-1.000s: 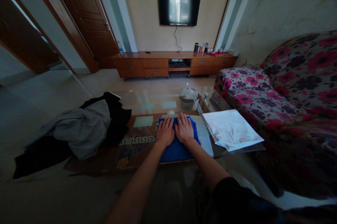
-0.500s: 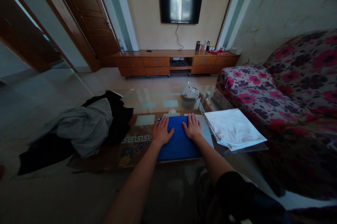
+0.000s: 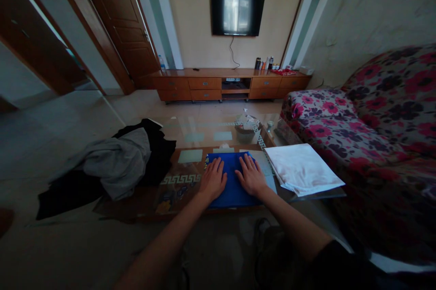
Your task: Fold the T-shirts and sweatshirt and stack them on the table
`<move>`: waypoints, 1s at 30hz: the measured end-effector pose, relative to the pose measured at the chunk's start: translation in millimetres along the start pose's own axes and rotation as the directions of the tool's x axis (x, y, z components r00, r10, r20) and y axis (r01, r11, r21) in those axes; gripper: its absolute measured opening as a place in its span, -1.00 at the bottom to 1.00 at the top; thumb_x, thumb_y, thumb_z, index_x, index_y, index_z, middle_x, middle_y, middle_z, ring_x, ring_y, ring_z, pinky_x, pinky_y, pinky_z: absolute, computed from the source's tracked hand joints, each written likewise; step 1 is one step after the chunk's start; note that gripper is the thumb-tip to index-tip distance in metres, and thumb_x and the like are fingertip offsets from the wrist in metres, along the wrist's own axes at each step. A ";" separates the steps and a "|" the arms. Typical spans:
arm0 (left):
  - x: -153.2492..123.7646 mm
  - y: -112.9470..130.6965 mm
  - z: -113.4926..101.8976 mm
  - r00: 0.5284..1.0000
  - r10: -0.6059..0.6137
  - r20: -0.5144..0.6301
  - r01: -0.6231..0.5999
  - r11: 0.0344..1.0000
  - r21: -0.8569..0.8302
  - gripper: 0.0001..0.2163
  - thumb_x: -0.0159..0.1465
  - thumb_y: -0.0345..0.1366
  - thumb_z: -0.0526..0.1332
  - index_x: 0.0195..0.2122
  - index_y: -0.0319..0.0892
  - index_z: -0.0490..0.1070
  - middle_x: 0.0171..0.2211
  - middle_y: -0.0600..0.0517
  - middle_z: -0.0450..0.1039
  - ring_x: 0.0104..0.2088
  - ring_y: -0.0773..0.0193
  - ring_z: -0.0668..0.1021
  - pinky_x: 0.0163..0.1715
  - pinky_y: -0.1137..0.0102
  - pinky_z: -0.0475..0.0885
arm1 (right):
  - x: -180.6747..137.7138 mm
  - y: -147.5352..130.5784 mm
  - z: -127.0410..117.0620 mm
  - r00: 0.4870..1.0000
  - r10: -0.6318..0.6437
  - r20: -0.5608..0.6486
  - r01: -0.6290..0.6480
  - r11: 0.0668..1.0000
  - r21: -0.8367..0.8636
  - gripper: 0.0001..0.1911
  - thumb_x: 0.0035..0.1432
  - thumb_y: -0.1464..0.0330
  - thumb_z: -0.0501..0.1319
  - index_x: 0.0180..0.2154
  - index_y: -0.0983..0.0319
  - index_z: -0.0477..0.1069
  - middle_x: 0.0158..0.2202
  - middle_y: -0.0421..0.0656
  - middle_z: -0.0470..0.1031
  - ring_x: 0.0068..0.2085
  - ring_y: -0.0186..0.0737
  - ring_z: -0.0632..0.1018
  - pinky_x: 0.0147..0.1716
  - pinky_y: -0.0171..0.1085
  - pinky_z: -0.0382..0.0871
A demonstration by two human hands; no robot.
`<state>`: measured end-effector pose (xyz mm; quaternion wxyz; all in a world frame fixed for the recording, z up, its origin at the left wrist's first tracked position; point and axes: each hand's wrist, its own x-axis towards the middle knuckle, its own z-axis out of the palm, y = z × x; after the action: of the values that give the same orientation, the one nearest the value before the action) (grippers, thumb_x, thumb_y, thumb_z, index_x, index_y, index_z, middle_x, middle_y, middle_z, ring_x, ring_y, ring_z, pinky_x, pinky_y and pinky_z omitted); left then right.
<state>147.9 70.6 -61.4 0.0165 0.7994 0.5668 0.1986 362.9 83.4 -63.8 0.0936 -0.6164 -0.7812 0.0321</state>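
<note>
A folded blue cloth [image 3: 230, 185], perhaps a garment, lies flat near the front edge of the glass coffee table [image 3: 190, 137]. My left hand [image 3: 214, 180] rests palm down on its left side, fingers stretched out. On its right side my right hand [image 3: 251, 175] also lies flat with the fingers extended. Neither hand grips anything. Just right of the blue cloth is a folded white cloth [image 3: 303, 168], partly over the table's edge. To the left sits a loose heap of clothes, with a grey garment [image 3: 126, 160] on top of black ones [image 3: 163, 149].
A floral-covered sofa [image 3: 334, 128] stands close on the right. Toward the table's far side is a basket [image 3: 247, 134] with crumpled white stuff. Beyond are a low wooden TV cabinet [image 3: 204, 83] with bottles and a wall-mounted television [image 3: 237, 13].
Both hands have slid slightly toward me along the blue cloth and stay flat on it. More of its far edge shows now. The view has shifted slightly.
</note>
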 end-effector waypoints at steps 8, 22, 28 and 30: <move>-51.8 -22.2 -7.8 0.976 0.065 0.208 -0.054 0.997 -0.057 -0.41 0.48 -0.02 -0.14 0.48 -0.14 0.00 0.51 -0.03 -0.11 0.48 0.12 -0.01 0.44 0.13 -0.09 | -40.6 6.4 15.5 0.998 -0.054 0.034 0.053 0.998 0.042 -0.24 0.43 -0.03 -0.13 0.49 0.20 -0.11 0.52 -0.02 -0.30 0.50 0.05 -0.10 0.42 0.06 -0.25; -64.7 -1.1 -40.1 0.932 -0.173 0.320 0.242 0.952 -0.189 -0.35 0.34 0.06 0.09 0.36 -0.21 0.24 0.46 -0.25 -0.04 0.42 -0.20 0.09 0.36 0.00 0.01 | 16.6 41.1 -9.6 0.987 0.158 -0.036 -0.140 0.942 0.304 -0.28 0.29 0.22 0.15 0.39 0.34 0.12 0.39 0.15 0.16 0.37 0.04 0.25 0.33 -0.09 0.10; -62.7 20.6 -57.1 0.931 -0.077 0.358 0.191 0.936 -0.297 -0.48 0.34 0.02 0.12 0.23 -0.14 0.40 0.37 -0.22 0.17 0.35 -0.13 0.25 0.34 0.02 0.12 | 35.3 37.4 -10.2 0.996 0.015 0.088 -0.031 0.982 0.189 -0.36 0.39 0.23 0.05 0.42 0.22 0.08 0.43 0.06 0.11 0.40 0.08 0.16 0.30 -0.01 0.11; -61.8 21.5 -60.9 0.935 -0.065 0.349 0.171 0.944 -0.282 -0.51 0.35 0.01 0.12 0.20 -0.15 0.42 0.34 -0.23 0.23 0.33 -0.11 0.29 0.33 0.01 0.14 | 35.0 34.4 -14.6 0.992 0.057 0.114 -0.075 0.985 0.155 -0.46 0.40 0.18 0.05 0.32 0.22 0.26 0.30 0.10 0.30 0.28 0.09 0.32 0.22 -0.04 0.20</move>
<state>129.6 -5.5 -18.4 0.2491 0.7731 0.5651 0.1445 390.7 124.5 -51.5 0.0987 -0.6299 -0.7592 0.1309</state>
